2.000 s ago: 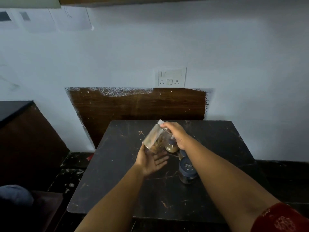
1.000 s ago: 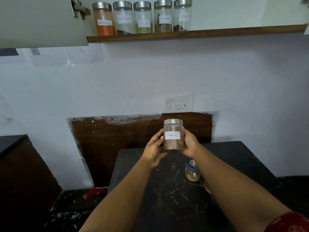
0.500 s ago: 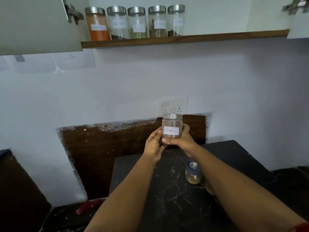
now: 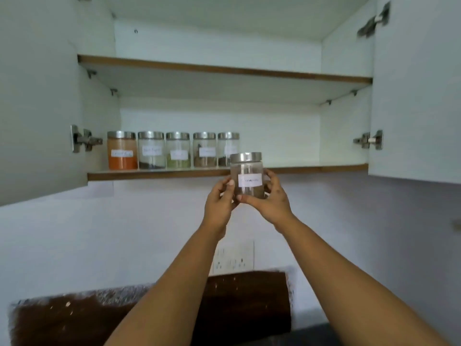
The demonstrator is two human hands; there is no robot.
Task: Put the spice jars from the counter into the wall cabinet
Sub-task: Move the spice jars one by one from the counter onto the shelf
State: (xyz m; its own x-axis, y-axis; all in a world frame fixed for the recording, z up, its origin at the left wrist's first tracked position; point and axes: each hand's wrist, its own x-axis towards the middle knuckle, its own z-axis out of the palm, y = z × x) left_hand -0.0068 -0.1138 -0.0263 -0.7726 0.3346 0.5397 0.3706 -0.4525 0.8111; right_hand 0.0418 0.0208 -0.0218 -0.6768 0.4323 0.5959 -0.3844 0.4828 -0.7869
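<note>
Both hands, left point(image 4: 219, 203) and right point(image 4: 270, 201), grip an upright jar point(image 4: 247, 178) of brown spice. Five jars point(image 4: 174, 151) line the cabinet point(image 4: 224, 172) shelf: orange, dark, green, brown, dark contents.

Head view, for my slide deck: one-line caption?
Both hands, left and right, lift a jar toward the cabinet shelf beside five jars.

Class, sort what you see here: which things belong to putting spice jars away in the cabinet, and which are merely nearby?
Belong to the job: held jar, left hand, right hand, five shelved jars, lower shelf.

Merely nearby: wall socket, brown panel, upper shelf.
</note>
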